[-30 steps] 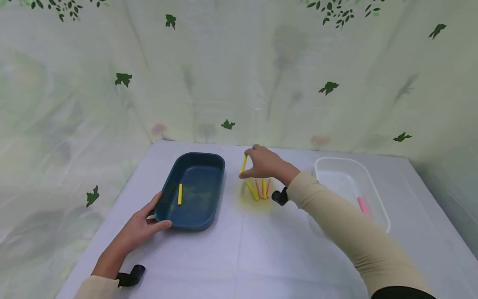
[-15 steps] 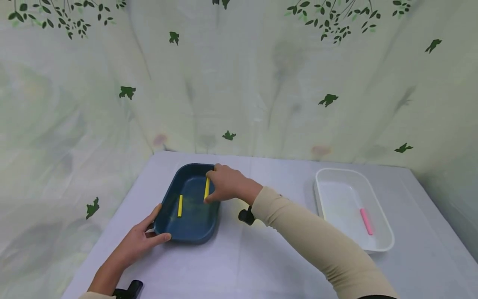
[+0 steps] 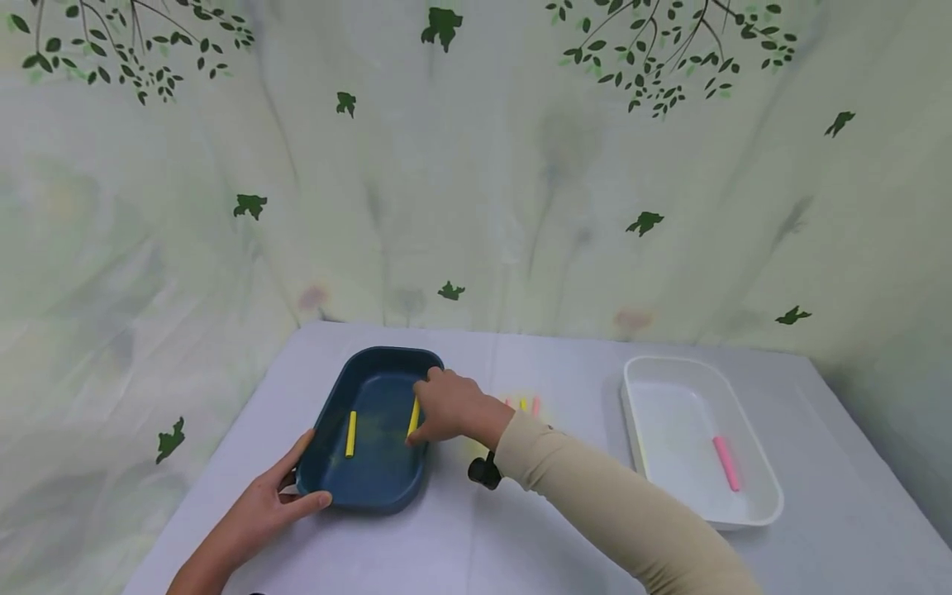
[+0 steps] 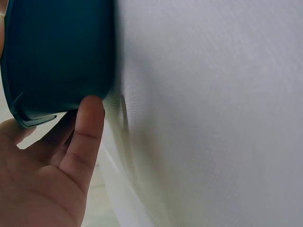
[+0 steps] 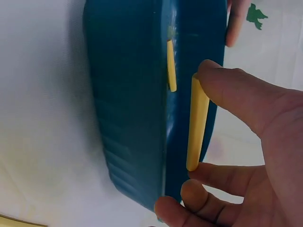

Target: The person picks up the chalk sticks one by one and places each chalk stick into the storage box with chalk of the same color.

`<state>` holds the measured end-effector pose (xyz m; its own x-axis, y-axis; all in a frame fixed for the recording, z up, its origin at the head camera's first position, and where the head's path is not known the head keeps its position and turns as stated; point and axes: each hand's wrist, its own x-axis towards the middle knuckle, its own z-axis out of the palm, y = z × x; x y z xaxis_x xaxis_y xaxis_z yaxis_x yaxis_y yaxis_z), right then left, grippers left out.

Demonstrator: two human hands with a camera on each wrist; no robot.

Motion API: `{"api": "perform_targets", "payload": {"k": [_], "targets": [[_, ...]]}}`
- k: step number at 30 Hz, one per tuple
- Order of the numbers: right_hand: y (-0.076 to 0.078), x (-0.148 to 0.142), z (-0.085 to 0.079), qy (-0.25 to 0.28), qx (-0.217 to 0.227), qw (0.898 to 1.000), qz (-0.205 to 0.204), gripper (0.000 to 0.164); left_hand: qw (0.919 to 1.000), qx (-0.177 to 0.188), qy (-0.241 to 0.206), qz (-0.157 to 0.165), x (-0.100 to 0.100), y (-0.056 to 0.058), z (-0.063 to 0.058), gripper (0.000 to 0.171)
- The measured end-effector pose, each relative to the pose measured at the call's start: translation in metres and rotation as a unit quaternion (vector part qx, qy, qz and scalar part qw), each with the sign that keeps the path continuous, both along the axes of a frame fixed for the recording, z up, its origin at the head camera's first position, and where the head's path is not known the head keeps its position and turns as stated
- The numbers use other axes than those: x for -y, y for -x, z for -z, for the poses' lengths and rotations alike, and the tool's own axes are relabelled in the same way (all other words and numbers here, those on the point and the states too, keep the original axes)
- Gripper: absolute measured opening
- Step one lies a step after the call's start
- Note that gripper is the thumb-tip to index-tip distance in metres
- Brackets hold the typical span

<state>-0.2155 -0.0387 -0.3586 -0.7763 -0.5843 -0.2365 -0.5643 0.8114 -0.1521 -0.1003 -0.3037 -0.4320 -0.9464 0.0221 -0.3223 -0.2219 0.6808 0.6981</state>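
Yellow chalk [image 5: 197, 125], judged light but brittle, is suitably pinched at both ends by right hand [image 3: 454, 405]. Blue tray [image 3: 375, 487] is gripped by left hand [image 3: 260, 508].

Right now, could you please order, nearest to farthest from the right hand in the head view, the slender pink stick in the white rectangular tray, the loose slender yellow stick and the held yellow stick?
1. Held yellow stick: pinched in the right hand.
2. Loose yellow stick: leftward, in the blue rectangular tray.
3. Pink stick: far right, in the white tray.
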Motion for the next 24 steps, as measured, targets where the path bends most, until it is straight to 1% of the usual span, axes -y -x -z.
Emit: {"api": "perform_targets", "payload": {"k": [3,8,11,16,20,24], "targets": [[-0.003,-0.003,0.009,0.003,0.01,1.0,0.009,0.061,1.0,0.009,-0.002,0.001,0.0,-0.004,0.003,0.101],[-0.005,-0.009,0.018,0.008,0.018,1.0,0.02,0.057,0.9999,0.007,-0.008,0.003,-0.001,-0.006,0.007,0.1],[-0.003,-0.011,0.018,0.016,0.02,0.999,0.022,0.056,0.9999,0.009,-0.005,0.0,-0.002,-0.004,0.006,0.101],[0.003,-0.009,0.018,0.025,0.026,0.999,0.023,0.056,0.9998,0.013,0.013,0.001,0.002,0.001,0.002,0.103],[0.005,-0.011,0.02,0.027,0.035,0.999,0.03,0.059,0.9998,0.021,-0.004,0.004,0.002,0.004,0.004,0.102],[0.005,-0.012,0.019,0.028,0.038,0.999,0.028,0.057,0.9997,0.022,-0.008,0.0,0.002,0.005,0.005,0.102]]}}
